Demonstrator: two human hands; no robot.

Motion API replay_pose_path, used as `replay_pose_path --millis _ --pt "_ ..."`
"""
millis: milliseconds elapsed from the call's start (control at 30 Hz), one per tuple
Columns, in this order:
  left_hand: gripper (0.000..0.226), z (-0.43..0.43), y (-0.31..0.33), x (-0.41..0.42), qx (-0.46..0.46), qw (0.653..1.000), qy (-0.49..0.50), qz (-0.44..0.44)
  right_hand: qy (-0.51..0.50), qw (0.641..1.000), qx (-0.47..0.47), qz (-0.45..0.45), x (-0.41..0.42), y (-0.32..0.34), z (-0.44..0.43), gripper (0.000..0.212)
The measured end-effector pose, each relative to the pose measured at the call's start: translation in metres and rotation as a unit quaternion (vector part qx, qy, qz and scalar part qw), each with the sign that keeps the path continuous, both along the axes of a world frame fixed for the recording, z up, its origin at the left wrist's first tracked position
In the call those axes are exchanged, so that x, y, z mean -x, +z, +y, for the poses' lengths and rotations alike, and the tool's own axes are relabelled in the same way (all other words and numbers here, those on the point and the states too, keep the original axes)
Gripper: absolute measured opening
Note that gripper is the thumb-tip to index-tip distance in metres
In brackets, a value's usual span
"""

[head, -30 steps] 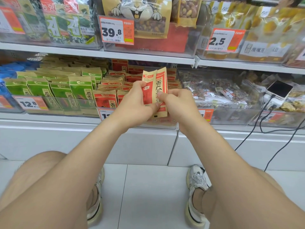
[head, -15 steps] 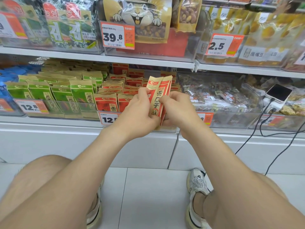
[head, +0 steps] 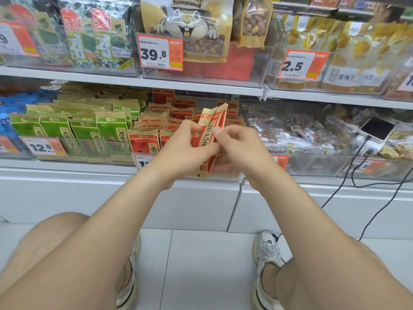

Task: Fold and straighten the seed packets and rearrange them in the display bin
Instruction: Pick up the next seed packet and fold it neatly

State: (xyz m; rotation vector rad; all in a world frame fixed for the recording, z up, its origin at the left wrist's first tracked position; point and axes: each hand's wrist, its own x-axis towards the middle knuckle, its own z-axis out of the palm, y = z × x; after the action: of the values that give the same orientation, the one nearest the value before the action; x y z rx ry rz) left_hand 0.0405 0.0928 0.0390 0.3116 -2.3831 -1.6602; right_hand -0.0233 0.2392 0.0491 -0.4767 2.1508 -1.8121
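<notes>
Two hands work one bundle. My left hand (head: 185,149) and right hand (head: 240,151) both grip the held packets (head: 212,128), a thin bundle of red seed packets. At least two kraft-paper tops show above the fingers; I cannot give an exact count. The left hand curls round the bundle's left edge. The right hand's thumb presses on the printed face, and its other fingers are hidden behind.

Placement, with reasons as I judge them:
1. The bundle stands upright, its top leaning slightly right, raised in front of the display bin (head: 233,173). This leaves both faces reachable, so creases can be pressed flat and edges squared between opposing grips.
2. It is held before the bin's right half, just beside the red packets (head: 156,121) standing in rows. This keeps the return move short.
3. The green packets (head: 105,133) fill the neighbouring bin on the left. Stock is sorted by colour, so the bundle belongs with the red.

Position relative to the hands: the bundle lies between them and touches both. Its top projects above them and its bottom edge shows below the left palm, near the bin's front wall. I cannot tell whether that edge touches the bin.
</notes>
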Motion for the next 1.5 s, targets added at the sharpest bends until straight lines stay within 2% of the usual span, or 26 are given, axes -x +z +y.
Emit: replay_pose_path --millis 167,333,467,567,667,733,800,900,933,967,1000,1100,1167,1267,1333,1433,1500 --pt "0.033 0.001 0.0 -0.001 -0.074 0.997 -0.031 -0.018 -0.014 0.999 0.004 0.048 0.001 0.0 0.006 0.026" --pt "0.023 0.001 0.0 0.002 -0.14 0.988 -0.055 -0.03 -0.034 0.999 0.021 0.005 0.003 0.001 0.005 0.028" --pt "0.02 0.003 0.001 0.002 -0.171 0.984 -0.045 -0.037 -0.028 0.999 0.045 -0.005 0.004 0.002 0.007 0.016" --pt "0.022 0.009 0.006 0.001 -0.22 0.974 -0.032 -0.048 0.007 0.999 0.013 -0.035 0.009 0.001 0.007 0.016" --pt "0.03 0.012 0.009 -0.001 -0.307 0.949 -0.043 -0.06 0.061 0.995 -0.028 -0.074 0.013 -0.001 0.009 0.054" --pt "0.036 0.011 0.012 -0.002 -0.321 0.943 -0.059 -0.07 0.079 0.994 -0.07 -0.038 0.012 -0.003 0.01 0.072" --pt "0.037 0.006 0.012 -0.001 -0.237 0.966 -0.065 -0.084 0.064 0.991 -0.119 0.011 0.013 -0.007 0.01 0.086" --pt "0.035 0.0 0.011 0.002 -0.08 0.993 -0.058 -0.069 0.051 0.992 -0.112 0.019 0.02 -0.007 0.007 0.128" --pt "0.036 -0.001 0.012 0.003 -0.043 0.996 -0.048 -0.062 0.044 0.993 -0.11 0.019 0.023 -0.005 0.006 0.136" --pt "0.037 -0.003 0.013 0.003 -0.009 0.998 -0.039 -0.057 0.035 0.992 -0.117 0.025 0.026 -0.001 0.007 0.133" --pt "0.038 -0.004 0.014 0.003 0.021 0.998 -0.036 -0.052 0.025 0.989 -0.137 0.046 0.027 0.005 0.008 0.119" --pt "0.036 -0.009 0.018 0.003 0.085 0.995 -0.047 -0.022 0.008 0.967 -0.207 0.146 0.03 0.022 0.014 0.048" --pt "0.033 -0.013 0.021 0.002 0.097 0.994 -0.051 0.004 0.012 0.97 -0.181 0.164 0.032 0.027 0.017 0.024" --pt "0.03 -0.02 0.023 0.002 0.095 0.993 -0.059 0.045 0.043 0.966 -0.157 0.199 0.037 0.029 0.021 0.02" --pt "0.025 -0.025 0.021 0.007 0.117 0.99 -0.025 0.079 0.041 0.96 -0.137 0.24 0.042 0.027 0.02 0.013" --pt "0.03 -0.036 0.014 0.02 0.211 0.971 0.073 0.088 -0.084 0.945 -0.081 0.306 0.053 0.024 0.018 0.004" --pt "0.034 -0.046 0.007 0.03 0.282 0.951 0.115 0.056 -0.167 0.904 -0.073 0.388 0.063 0.021 0.015 0.003"
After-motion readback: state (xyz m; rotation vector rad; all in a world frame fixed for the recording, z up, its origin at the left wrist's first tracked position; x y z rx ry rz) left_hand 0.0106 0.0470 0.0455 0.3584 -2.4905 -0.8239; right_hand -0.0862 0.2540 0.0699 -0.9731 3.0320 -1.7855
